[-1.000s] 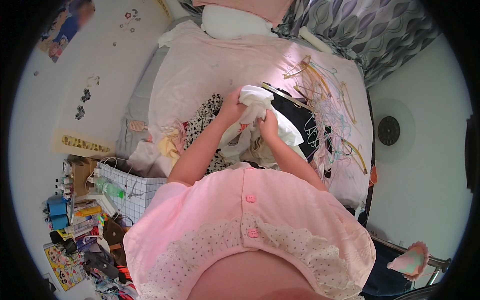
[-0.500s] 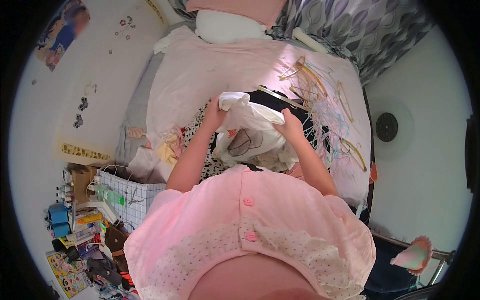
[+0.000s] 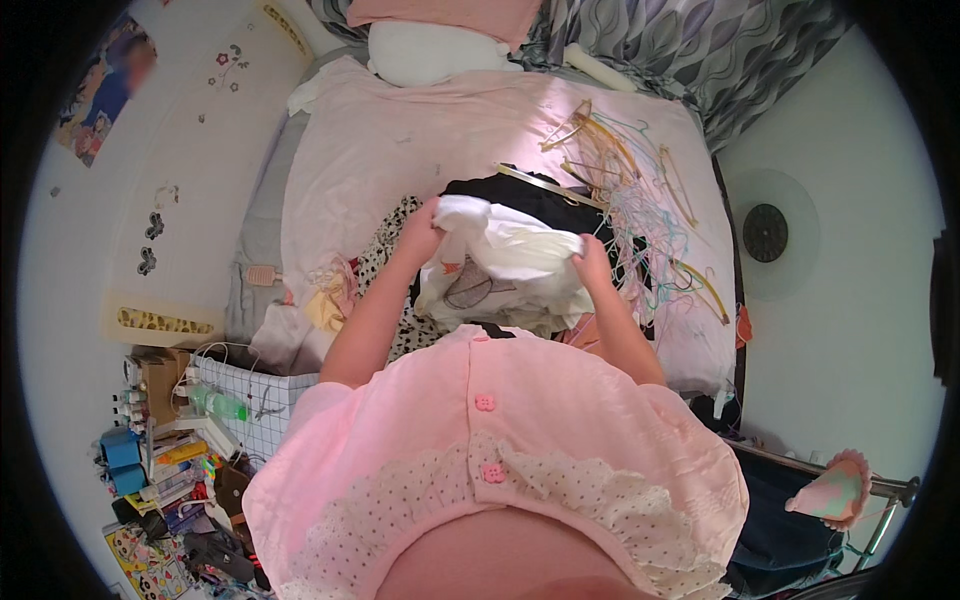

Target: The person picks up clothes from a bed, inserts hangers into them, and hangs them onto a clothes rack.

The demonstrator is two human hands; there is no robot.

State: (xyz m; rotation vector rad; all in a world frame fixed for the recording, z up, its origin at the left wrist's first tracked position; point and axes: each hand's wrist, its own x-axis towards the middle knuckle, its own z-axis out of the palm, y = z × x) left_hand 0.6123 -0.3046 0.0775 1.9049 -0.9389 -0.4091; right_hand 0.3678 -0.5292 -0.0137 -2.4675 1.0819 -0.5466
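Observation:
Stretched between both hands is a white garment (image 3: 510, 245) with a grey and orange print; its exact kind is hard to make out. My left hand (image 3: 424, 228) is closed on its left upper edge, and my right hand (image 3: 592, 258) pinches the right one. Behind it lies a black garment (image 3: 535, 200), with a pale hanger (image 3: 545, 184) across its top. A black-spotted white cloth (image 3: 395, 235) shows beside my left forearm. To the right of my right hand, many tangled hangers (image 3: 640, 215) in yellow, blue and pink are heaped.
All this is on a bed with a pink sheet (image 3: 400, 140); a white pillow (image 3: 435, 55) is at its far end. Left are a pink hairbrush (image 3: 263, 275), yellow and pink cloths (image 3: 328, 300), and a checked box (image 3: 265, 400) beside cluttered small goods. A party hat (image 3: 828, 490) stands lower right.
My hands have moved slightly apart, the right one lower. The white garment's upper edge is spread wider and sags more between them. The whole view has shifted a little.

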